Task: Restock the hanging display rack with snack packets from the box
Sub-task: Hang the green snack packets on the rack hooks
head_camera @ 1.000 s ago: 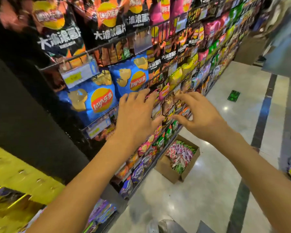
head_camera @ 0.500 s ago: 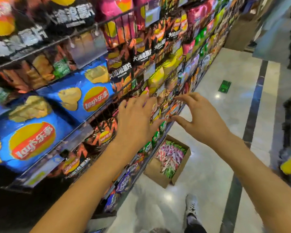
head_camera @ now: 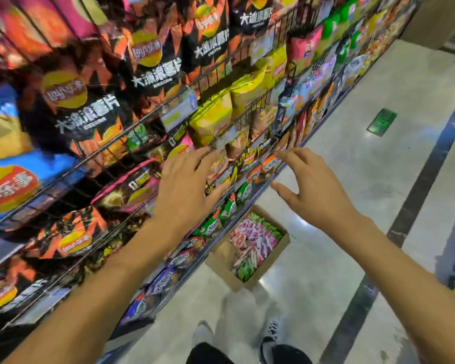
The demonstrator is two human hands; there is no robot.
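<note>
**A:** So, quick read: both hands up at the hanging display rack, neither holding anything. Left hand spread flat, fingers straight, laid against the wire front over the small hung packs. Right hand just beside it, fingers loosely fanned, thumb out, tips near the orange packets. Contact or not? Can't tell.

**B:** And the stock?

**A:** Down on the floor. Open cardboard box below the hands and slightly further along the aisle, tucked near the rack's foot, full of pink, white and green snack packets. Long side angled roughly along the rack. Sits more under the right hand than the left, so probably the right for the reach down. Just a guess.

**B:** Anything hidden?

**A:** Plenty. Left palm covers whatever hook or pack sits behind it. Rack's lower rows badly blurred, labels unreadable. Box bottom buried under packets, so depth unknown. Only shoe tips and dark trousers visible at the bottom edge.
</note>
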